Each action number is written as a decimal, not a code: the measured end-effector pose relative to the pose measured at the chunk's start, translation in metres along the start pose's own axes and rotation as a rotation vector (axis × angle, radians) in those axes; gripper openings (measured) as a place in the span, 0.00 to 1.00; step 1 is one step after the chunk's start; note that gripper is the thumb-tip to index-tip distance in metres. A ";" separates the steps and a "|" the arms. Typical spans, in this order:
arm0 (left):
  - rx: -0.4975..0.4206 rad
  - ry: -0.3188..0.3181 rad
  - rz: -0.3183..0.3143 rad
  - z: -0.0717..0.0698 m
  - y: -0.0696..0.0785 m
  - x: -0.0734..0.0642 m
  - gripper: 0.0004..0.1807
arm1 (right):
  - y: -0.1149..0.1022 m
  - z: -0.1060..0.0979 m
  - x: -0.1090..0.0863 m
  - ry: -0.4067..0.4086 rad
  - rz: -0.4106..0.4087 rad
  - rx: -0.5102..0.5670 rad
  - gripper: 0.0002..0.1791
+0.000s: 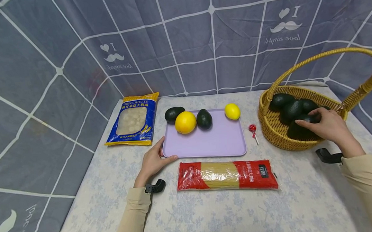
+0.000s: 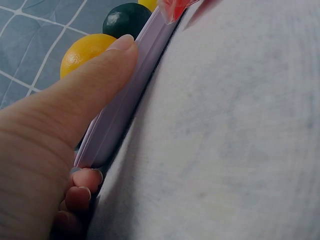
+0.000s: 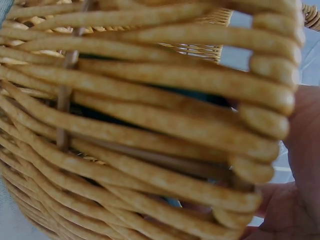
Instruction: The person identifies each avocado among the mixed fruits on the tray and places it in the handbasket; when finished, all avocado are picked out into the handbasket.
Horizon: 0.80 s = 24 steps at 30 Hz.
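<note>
gripping the nearest avocado (image 1: 300,131) from above, right below the curled right hand (image 1: 331,125), just inside the near wall of the basket (image 1: 275,137), way off from the left hand (image 1: 153,160) holding the tray (image 1: 203,145) corner.

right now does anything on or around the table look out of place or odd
Nothing looks spilled or damaged. The lettering on the backdrop cloth reads mirror-reversed, which looks odd; perhaps its back faces out. A lollipop lies loose between the tray and the basket, in neither.
</note>
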<state>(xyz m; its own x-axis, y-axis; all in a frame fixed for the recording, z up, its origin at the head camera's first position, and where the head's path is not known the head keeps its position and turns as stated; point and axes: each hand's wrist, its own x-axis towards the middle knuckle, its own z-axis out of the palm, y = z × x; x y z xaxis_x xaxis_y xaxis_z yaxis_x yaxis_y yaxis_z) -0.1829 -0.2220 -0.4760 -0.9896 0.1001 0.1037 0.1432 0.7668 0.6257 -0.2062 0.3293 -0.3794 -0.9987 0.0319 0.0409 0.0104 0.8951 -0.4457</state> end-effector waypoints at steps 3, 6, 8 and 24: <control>-0.002 -0.003 -0.002 0.000 0.000 0.000 0.55 | 0.000 0.000 -0.001 -0.002 0.006 0.005 0.42; -0.006 -0.004 -0.008 0.000 0.000 0.000 0.55 | 0.000 0.000 -0.001 -0.007 0.013 0.010 0.41; -0.007 -0.005 -0.011 0.000 0.000 0.001 0.55 | 0.000 0.001 -0.002 -0.006 0.016 0.015 0.41; 0.000 -0.005 -0.012 -0.001 0.001 0.001 0.55 | -0.001 0.001 -0.002 0.030 -0.036 0.000 0.36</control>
<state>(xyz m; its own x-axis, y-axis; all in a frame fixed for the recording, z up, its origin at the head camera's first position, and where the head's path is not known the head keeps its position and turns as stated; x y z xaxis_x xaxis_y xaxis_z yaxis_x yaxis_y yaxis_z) -0.1832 -0.2216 -0.4743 -0.9913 0.0941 0.0921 0.1312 0.7678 0.6272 -0.2040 0.3275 -0.3796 -0.9964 0.0132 0.0841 -0.0255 0.8961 -0.4431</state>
